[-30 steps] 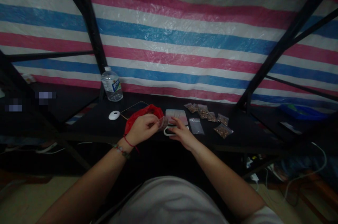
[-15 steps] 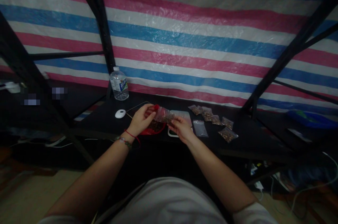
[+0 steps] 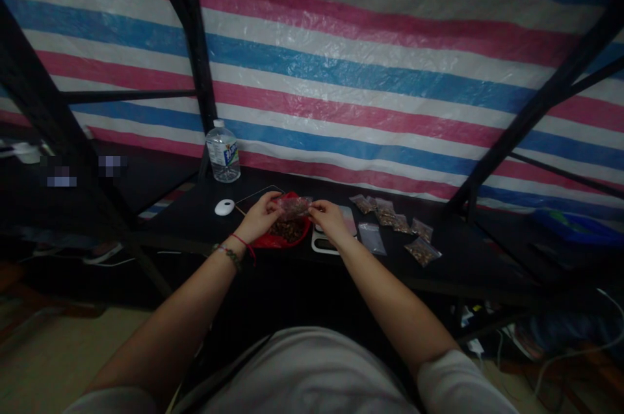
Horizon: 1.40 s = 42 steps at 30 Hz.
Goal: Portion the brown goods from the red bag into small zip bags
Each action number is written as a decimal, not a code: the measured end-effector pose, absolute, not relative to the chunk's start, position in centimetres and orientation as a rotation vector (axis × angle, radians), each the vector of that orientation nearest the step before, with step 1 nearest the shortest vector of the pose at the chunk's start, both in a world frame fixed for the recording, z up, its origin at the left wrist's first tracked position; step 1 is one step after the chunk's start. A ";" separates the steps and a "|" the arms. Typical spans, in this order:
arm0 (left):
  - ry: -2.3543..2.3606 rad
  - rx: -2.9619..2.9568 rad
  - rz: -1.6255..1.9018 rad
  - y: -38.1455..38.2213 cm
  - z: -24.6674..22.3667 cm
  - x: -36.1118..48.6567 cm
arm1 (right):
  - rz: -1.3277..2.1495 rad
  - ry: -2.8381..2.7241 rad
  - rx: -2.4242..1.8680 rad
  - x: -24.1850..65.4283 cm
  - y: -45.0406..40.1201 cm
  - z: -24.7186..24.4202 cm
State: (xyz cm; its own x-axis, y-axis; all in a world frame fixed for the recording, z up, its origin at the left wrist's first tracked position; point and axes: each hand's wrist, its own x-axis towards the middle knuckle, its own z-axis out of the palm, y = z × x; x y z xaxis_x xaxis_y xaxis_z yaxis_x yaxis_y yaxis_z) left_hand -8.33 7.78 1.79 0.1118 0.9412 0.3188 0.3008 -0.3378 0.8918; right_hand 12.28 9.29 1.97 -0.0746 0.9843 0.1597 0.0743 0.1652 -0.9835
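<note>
Between my hands a small clear plastic bag is stretched level, with some brownish contents showing through it. My left hand pinches its left end, and my right hand pinches the right end. Under the bag stands a red bowl holding small brown pieces whose kind I cannot make out. A white scale lies just right of the bowl, partly covered by my right hand. Beside it is a flat, unfilled clear bag.
Several filled small bags lie right of the scale, one filled bag nearer the table edge. A plastic bottle and a white mouse-shaped object are to the left. Dark metal posts frame the black table before a striped sheet.
The bag has gone from slanting to nearly level over the bowl. My right hand has risen slightly to its right end, uncovering more of the bowl and scale.
</note>
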 end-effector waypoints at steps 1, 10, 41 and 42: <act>1.197 1.752 1.227 7.9 1.7 -8.5 | 1.036 -1.448 -1.137 12.3 9.6 2.2; 1.424 1.998 1.074 7.7 1.9 -8.9 | 0.455 -1.829 -1.265 11.9 10.8 5.7; 1.938 2.372 0.760 7.4 3.2 -10.5 | 0.127 -1.933 -1.096 10.9 11.5 5.3; 1.958 2.373 0.684 7.3 3.1 -10.5 | 0.147 -1.893 -1.105 11.1 11.5 5.3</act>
State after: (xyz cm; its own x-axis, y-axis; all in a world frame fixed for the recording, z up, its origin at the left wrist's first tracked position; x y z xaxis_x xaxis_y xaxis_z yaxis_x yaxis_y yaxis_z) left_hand -10.52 7.30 3.11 0.1341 0.9334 0.3329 0.9377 -0.2282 0.2620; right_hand 11.11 11.46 5.29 -0.1845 0.7414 0.6452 0.6328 0.5919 -0.4993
